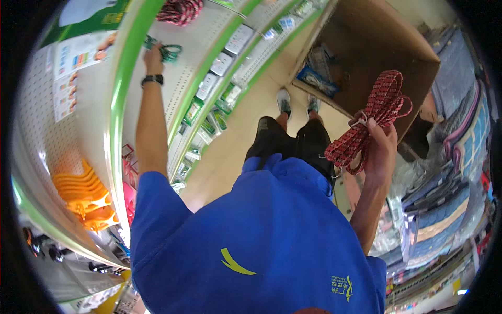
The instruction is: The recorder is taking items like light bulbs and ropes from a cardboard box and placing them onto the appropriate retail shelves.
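Note:
On the right, my right hand (pixel 378 137) holds a folded bundle of red patterned flat cord (pixel 386 92), tied at its middle with a white tie. At upper left, my left hand (pixel 153 57), with a black watch on its wrist, reaches onto a white shelf. A small green coil of cord (pixel 171 53) lies at its fingers; whether they grip it, I cannot tell. Beyond, another bundle of red patterned cord (pixel 179 11) rests on the same shelf. An open cardboard box (pixel 396 43) stands behind my right hand, with blue packages (pixel 318 81) inside.
Green-edged shelves run along the left, with white power strips (pixel 221 64) and small packaged goods on lower levels. Orange plastic hangers (pixel 84 192) hang at far left. Stacks of folded textiles in clear plastic (pixel 439 219) fill the right side. Tiled floor (pixel 231 157) lies between.

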`<action>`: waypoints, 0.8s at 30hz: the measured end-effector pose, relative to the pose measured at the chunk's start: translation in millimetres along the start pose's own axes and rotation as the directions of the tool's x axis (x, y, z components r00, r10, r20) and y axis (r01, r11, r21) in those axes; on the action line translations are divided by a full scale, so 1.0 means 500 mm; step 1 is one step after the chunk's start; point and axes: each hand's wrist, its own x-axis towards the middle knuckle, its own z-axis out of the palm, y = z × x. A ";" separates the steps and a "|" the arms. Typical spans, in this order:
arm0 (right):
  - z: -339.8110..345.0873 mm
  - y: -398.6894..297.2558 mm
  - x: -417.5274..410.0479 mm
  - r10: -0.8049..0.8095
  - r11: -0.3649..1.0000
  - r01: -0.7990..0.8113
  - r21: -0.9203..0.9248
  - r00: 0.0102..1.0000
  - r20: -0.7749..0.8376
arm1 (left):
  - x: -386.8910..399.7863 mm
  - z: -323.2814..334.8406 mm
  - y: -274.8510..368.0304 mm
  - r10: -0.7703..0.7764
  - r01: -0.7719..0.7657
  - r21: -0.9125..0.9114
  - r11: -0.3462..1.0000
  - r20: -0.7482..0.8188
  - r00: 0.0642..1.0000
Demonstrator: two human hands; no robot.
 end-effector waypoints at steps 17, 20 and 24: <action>0.103 0.047 0.011 0.007 1.000 -0.007 -0.006 1.000 0.012 | 0.033 0.107 0.061 -0.102 0.102 -0.375 0.922 0.020 0.995; 0.144 0.047 0.016 0.040 0.997 -0.047 0.066 0.994 0.105 | -0.062 0.110 0.116 0.141 -0.035 0.444 0.895 -0.209 0.968; 0.208 0.057 0.021 0.055 0.995 -0.065 0.072 0.990 0.130 | -0.368 0.194 0.206 0.183 -0.108 -0.272 0.956 0.268 0.946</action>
